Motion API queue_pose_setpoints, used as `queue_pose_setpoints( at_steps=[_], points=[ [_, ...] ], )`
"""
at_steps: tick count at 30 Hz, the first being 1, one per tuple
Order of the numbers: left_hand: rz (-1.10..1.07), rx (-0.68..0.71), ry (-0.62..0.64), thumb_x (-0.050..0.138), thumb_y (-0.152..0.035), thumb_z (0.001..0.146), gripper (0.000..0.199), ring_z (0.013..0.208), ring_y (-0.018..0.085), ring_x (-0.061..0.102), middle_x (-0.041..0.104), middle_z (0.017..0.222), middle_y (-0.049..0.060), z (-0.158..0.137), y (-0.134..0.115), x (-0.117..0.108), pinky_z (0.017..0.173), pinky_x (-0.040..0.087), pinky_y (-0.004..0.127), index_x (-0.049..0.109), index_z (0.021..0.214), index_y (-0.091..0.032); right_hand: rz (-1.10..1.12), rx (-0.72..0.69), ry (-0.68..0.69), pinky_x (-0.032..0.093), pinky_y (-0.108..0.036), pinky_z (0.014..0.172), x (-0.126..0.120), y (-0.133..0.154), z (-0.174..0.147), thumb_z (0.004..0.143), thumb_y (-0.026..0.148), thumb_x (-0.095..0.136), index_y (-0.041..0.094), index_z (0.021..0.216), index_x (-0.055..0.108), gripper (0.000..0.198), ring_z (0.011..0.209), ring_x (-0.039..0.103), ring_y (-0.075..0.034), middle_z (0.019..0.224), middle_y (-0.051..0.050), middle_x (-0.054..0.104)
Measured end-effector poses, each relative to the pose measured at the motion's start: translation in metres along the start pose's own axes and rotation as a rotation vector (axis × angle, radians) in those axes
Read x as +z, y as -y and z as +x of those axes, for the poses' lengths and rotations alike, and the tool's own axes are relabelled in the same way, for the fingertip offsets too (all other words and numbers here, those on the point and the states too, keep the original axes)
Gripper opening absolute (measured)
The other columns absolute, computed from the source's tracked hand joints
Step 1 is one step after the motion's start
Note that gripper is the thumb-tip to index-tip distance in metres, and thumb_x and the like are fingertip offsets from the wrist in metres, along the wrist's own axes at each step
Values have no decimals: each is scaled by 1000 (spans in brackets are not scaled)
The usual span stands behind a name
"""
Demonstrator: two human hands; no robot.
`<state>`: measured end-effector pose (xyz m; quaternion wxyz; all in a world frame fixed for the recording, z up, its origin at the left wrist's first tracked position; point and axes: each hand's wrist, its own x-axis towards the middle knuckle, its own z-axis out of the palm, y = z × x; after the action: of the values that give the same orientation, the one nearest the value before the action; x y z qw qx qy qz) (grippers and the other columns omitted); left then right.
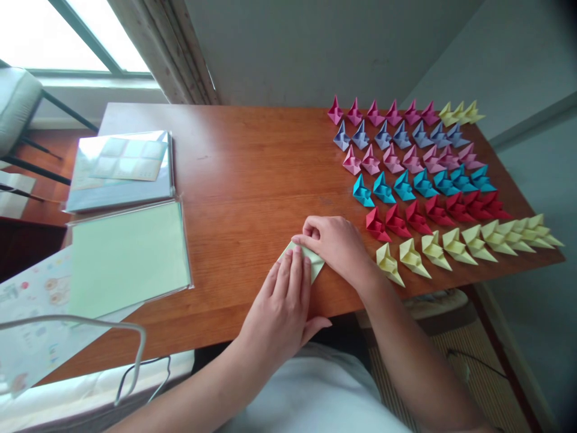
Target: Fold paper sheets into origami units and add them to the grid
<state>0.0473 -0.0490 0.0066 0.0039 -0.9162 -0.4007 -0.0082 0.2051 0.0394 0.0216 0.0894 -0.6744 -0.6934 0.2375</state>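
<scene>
A small piece of pale yellow-green folded paper [316,264] lies on the table near its front edge, partly covered by both hands. My left hand [282,294] rests flat across it, fingers stretched out and thumb apart. At the paper's far corner, my right hand [336,243] is closed, with its thumb pressed on the paper and the other fingers curled. Just right of my right wrist, a row of pale yellow origami pieces [390,264] begins. Behind that row stand red pieces [376,225]. The folds under my hands are hidden.
More rows hold blue [362,191], pink [351,161], lavender [341,136] and magenta origami pieces [335,111]. At left lie a pack of light green paper [130,258], a clear-wrapped pack [85,186] and a printed sheet [36,300]. A white cable [142,343] loops in front.
</scene>
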Motion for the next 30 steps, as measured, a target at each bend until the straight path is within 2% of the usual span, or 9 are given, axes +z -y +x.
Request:
queue_pose_setpoints(
  at_steps=[6, 9, 12, 18, 21, 24, 30],
  points=[
    [-42, -56, 35, 48, -81, 81, 109, 144, 45, 38, 35, 154, 35, 3, -10, -5, 116, 38, 52, 41, 147, 6, 17, -49, -22, 31, -27, 57, 2, -2, -3, 85, 37, 74, 23, 72, 65, 21, 65, 59, -14, 69, 3, 68],
    [-56, -68, 35, 54, -81, 77, 110, 144, 47, 37, 37, 154, 33, 5, -15, -5, 115, 38, 55, 39, 151, -3, 54, -95, -47, 36, -27, 61, 4, -6, -6, 88, 33, 71, 22, 73, 66, 20, 69, 60, -15, 73, 1, 69],
    [-84, -70, 26, 57, -80, 76, 106, 143, 49, 37, 40, 153, 33, 7, -17, -5, 113, 38, 57, 39, 152, -8, 171, -158, -83, 42, -27, 70, 4, -12, -12, 93, 27, 64, 22, 77, 67, 17, 77, 63, -16, 78, 0, 70],
    [-84, -67, 16, 55, -79, 78, 107, 142, 50, 37, 38, 152, 37, 7, -16, -6, 111, 40, 57, 37, 152, -4, 390, -187, -247, 49, -29, 81, 6, -23, -37, 100, 22, 50, 20, 94, 68, 20, 89, 66, -18, 93, -4, 72],
    [-92, -69, 15, 55, -79, 78, 108, 143, 51, 36, 36, 152, 38, 7, -17, -5, 112, 39, 57, 39, 151, -1, 351, -202, -324, 51, -33, 87, 12, -29, -53, 101, 20, 47, 20, 101, 68, 22, 95, 65, -20, 98, -7, 71],
    [-90, -73, 9, 56, -79, 77, 108, 142, 51, 38, 37, 153, 36, 7, -17, -4, 112, 39, 58, 36, 153, -4, 245, -260, -368, 51, -37, 91, 21, -35, -68, 100, 15, 45, 20, 109, 69, 26, 98, 63, -22, 102, -9, 70],
    [-42, -67, -6, 51, -77, 83, 102, 141, 48, 41, 40, 150, 37, 8, -16, -3, 112, 41, 54, 40, 150, -2, 158, -345, -362, 53, -39, 93, 36, -40, -88, 98, 6, 45, 17, 125, 66, 36, 104, 57, -23, 112, -12, 65]
  ],
)
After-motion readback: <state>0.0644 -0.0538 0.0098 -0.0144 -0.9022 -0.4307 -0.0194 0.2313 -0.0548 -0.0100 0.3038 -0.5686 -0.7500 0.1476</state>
